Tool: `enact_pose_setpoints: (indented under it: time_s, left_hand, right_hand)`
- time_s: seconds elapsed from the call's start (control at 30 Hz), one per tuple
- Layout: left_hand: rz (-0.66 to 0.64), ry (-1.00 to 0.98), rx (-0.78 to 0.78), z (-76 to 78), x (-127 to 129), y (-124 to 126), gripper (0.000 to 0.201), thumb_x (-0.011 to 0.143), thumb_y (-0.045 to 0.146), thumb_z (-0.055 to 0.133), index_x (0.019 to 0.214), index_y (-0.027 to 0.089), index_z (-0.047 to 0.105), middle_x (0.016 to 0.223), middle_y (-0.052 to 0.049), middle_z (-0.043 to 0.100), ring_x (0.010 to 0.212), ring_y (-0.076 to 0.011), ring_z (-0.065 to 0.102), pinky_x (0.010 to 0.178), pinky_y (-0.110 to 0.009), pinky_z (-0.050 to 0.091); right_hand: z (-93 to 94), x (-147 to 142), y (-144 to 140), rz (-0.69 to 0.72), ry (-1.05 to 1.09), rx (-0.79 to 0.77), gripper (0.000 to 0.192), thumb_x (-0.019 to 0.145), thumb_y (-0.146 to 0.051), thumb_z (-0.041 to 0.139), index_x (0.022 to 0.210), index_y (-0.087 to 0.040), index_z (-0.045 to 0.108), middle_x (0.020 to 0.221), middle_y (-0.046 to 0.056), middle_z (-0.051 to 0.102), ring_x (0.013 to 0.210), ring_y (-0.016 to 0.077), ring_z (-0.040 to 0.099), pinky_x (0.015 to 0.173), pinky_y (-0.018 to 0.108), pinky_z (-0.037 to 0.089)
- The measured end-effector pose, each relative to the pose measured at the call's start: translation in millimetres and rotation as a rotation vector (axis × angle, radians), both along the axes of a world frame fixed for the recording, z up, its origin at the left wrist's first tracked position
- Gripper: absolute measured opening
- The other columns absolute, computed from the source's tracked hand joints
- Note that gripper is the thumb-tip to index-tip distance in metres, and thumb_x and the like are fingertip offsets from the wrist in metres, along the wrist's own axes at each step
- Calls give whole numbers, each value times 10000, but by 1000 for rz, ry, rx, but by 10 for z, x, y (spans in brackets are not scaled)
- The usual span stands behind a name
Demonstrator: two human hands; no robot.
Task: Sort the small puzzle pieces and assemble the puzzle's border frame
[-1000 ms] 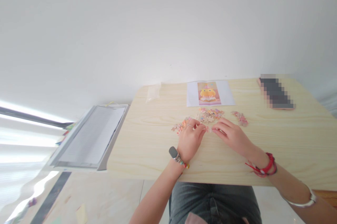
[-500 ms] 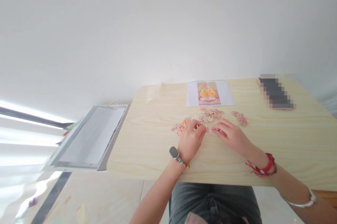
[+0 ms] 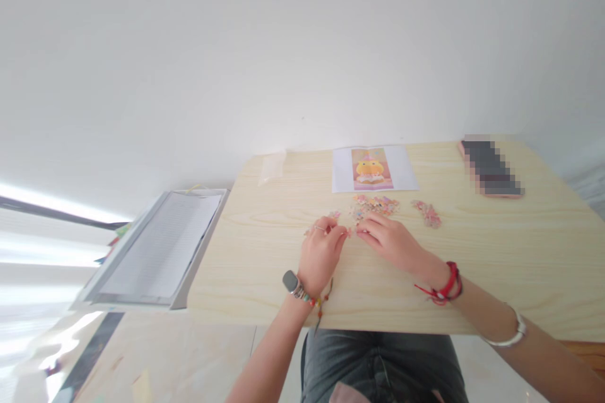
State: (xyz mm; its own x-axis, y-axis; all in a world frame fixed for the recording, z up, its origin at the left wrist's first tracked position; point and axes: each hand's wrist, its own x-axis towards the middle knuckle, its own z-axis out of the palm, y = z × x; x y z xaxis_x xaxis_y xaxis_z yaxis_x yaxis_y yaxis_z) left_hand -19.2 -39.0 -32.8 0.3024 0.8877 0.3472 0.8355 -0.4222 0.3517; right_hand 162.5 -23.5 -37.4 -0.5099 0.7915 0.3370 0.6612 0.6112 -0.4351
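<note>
My left hand (image 3: 320, 253) rests on the light wooden table (image 3: 520, 251) with its fingertips pinched on a small puzzle piece. My right hand (image 3: 388, 239) meets it fingertip to fingertip, pinching another small piece at the same spot. A cluster of colourful puzzle pieces (image 3: 375, 205) lies just beyond my fingers. A smaller pile (image 3: 428, 213) sits to the right, and a few pieces (image 3: 333, 216) peek out behind my left hand. A printed reference picture (image 3: 373, 168) of a yellow character lies at the table's far edge.
A phone (image 3: 490, 168) lies at the far right of the table. A clear plastic bag (image 3: 271, 168) sits at the far left corner. A grey tray holding a sheet of paper (image 3: 161, 245) stands left of the table. A white wall is behind.
Both hands have slid to the left along the table, fingertips still together on the small pieces. The view has shifted slightly.
</note>
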Motion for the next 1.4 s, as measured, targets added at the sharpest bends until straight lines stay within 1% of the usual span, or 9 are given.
enact_pose_setpoints:
  time_s: [0.23, 0.4, 0.5, 0.63, 0.83, 0.93, 1.07, 1.2, 1.4]
  left_hand:
    - [173, 70, -46, -67, -420, -10, 131, 847, 224, 500, 833, 217, 629, 857, -28, 530, 724, -131, 521, 589, -216, 427]
    - [238, 91, -117, -110, -463, 4, 139, 844, 209, 494, 816, 209, 630, 867, -31, 528, 744, -138, 529, 585, -214, 430]
    - [264, 94, -147, -107, -443, -7, 151, 856, 227, 479, 851, 206, 628, 883, -33, 523, 741, -140, 530, 593, -223, 437]
    - [296, 71, -131, -35, -410, -52, 159, 859, 215, 476, 922, 208, 621, 931, -45, 519, 751, -144, 537, 617, -237, 448]
    - [138, 47, -147, 84, -68, -48, 163, 833, 154, 513, 958, 201, 604, 939, -41, 529, 809, -149, 544, 685, -250, 460]
    - [98, 130, -202, 71, 186, 16, 102, 817, 184, 553, 897, 197, 614, 944, -41, 538, 819, -159, 543, 713, -271, 460]
    - [128, 231, -247, 13, 393, 80, 99, 828, 238, 542, 813, 170, 612, 912, -60, 540, 819, -182, 537, 697, -287, 460]
    - [156, 276, -238, -40, 419, 93, 110, 846, 220, 513, 823, 161, 603, 909, -73, 535, 829, -195, 531, 698, -302, 458]
    - [70, 279, -209, -131, 382, 113, 157, 873, 135, 432, 831, 149, 582, 874, -72, 514, 841, -190, 516, 693, -301, 458]
  right_hand:
    - [-12, -564, 254, 115, -118, -51, 167, 870, -210, 437, 825, -181, 596, 729, 22, 522, 524, 106, 407, 448, 243, 261]
    - [-47, -723, 292, 125, -155, -76, 164, 864, -181, 433, 826, -168, 592, 728, 16, 507, 484, 90, 354, 423, 240, 220]
    - [-1, -628, 272, 87, -192, -66, 175, 860, -147, 424, 831, -168, 595, 737, 25, 521, 518, 99, 413, 450, 236, 271]
    - [47, -245, 203, -18, -164, -39, 183, 862, -148, 422, 827, -174, 600, 828, 50, 569, 687, 134, 534, 583, 246, 391]
    - [-90, 317, 14, -233, -93, -82, 177, 853, -194, 436, 839, -201, 613, 905, 51, 595, 812, 174, 579, 710, 311, 459]
    - [-135, 323, -24, -197, -112, -124, 177, 843, -186, 446, 857, -203, 622, 896, 50, 594, 807, 171, 588, 712, 306, 468]
    - [-131, 187, 35, -124, -170, -136, 180, 822, -148, 461, 891, -197, 620, 916, 59, 580, 825, 176, 583, 674, 287, 468]
    - [-140, 102, 124, -51, -154, -116, 167, 840, -157, 456, 866, -191, 617, 864, 52, 571, 817, 169, 571, 677, 278, 459]
    - [-170, 97, 177, -7, -136, -135, 171, 869, -209, 442, 851, -188, 611, 875, 57, 577, 793, 165, 563, 671, 283, 451]
